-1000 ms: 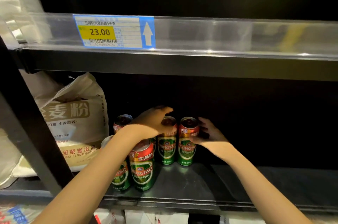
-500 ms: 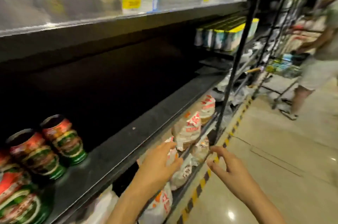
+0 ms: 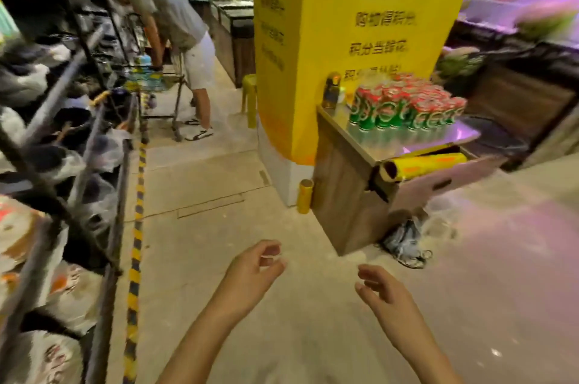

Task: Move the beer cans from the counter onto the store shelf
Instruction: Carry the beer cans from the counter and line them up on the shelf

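Several green and red beer cans (image 3: 407,108) stand packed together on a small wooden counter (image 3: 344,170) beside a yellow pillar, at the right of the view. My left hand (image 3: 253,271) hovers low over the floor, fingers loosely curled, holding nothing. My right hand (image 3: 382,289) hangs to its right, fingers relaxed and empty. Both hands are well short of the counter. The dark store shelf (image 3: 62,164) runs along the left edge, blurred; no cans show on it from here.
A yellow pillar (image 3: 329,39) rises behind the counter. A person (image 3: 175,26) bends over a shopping cart (image 3: 156,83) up the aisle. A yellow-black floor stripe (image 3: 136,242) lines the shelf. An open cardboard box (image 3: 438,177) juts from the counter front.
The view has swung from the shelf with its cans to the aisle and counter. Both hands let go of the shelved cans and now hang empty over the floor.
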The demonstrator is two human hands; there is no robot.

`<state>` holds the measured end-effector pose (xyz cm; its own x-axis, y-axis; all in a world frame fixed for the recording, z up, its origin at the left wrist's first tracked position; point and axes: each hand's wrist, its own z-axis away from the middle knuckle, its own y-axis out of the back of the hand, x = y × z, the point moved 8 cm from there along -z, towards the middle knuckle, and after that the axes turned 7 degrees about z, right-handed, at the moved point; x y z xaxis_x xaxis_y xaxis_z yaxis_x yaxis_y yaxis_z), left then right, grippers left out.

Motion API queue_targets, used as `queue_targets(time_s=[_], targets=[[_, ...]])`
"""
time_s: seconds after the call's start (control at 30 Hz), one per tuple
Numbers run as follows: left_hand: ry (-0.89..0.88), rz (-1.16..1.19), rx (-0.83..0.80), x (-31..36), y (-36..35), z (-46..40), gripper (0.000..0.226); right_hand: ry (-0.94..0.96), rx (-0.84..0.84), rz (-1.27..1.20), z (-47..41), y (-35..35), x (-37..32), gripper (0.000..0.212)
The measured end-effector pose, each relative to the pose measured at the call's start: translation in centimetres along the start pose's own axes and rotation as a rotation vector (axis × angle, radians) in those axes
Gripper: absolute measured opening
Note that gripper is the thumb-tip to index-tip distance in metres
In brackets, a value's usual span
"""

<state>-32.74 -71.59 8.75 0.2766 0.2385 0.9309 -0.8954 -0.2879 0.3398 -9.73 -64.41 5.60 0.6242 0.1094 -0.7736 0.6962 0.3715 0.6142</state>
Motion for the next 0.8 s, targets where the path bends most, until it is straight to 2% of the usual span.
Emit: queue_targets(time_s=[0.13, 0.27, 0.43, 0.6, 0.8], targets=[[-0.017, 0.0, -0.146, 3.0, -11.1, -4.0, 0.024, -0.119, 0.082, -0.039, -1.2, 7.8, 7.2, 0.02], [0.041, -0.016, -0.234, 3.3, -17.0, -7.5, 0.022, -0.151, 0.097, -0.067, -4.7, 12.3, 11.1, 0.022], [0.132, 0.0, -0.133, 3.0, -17.8, -15.4, 0.019, -0.092, 0.109, -0.117, -13.2, 16.8, 11.3, 0.022], [0.124, 0.026, -0.017, 5.3, -19.7, -25.8, 0.022, -0.03, 0.087, -0.142, -23.7, 21.7, 10.7, 0.024], [0.053, 0.059, -0.061, 11.2, -26.6, -37.4, 0.019, -0.043, 0.071, -0.186, -34.1, 26.7, 13.6, 0.023]])
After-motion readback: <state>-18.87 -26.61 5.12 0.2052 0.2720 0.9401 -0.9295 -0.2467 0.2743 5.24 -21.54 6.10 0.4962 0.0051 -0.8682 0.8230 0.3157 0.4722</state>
